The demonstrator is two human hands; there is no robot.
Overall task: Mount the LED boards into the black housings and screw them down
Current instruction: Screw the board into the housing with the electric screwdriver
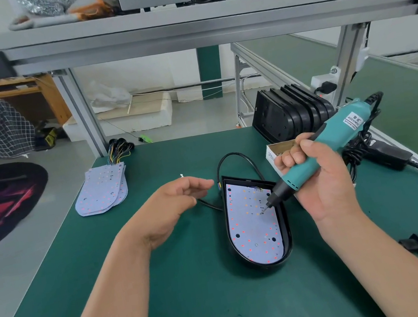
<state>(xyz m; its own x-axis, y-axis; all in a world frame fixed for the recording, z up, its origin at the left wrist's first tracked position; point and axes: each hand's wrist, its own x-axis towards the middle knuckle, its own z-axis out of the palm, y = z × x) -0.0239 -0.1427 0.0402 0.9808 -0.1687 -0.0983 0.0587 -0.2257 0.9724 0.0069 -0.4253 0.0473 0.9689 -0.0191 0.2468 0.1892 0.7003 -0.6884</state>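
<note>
LED board [253, 227] is sitting inside the black housing [286, 231] mid-mat. Right hand [320, 180] is wrapping its fingers round the teal electric screwdriver [323, 149] — bit tip touching the board. Left hand [171, 206] is hovering just left of the housing, fingers loose, holding nothing. Spare boards [103, 189] are lying stacked far left — more housings [289, 113] are standing back right.
</note>
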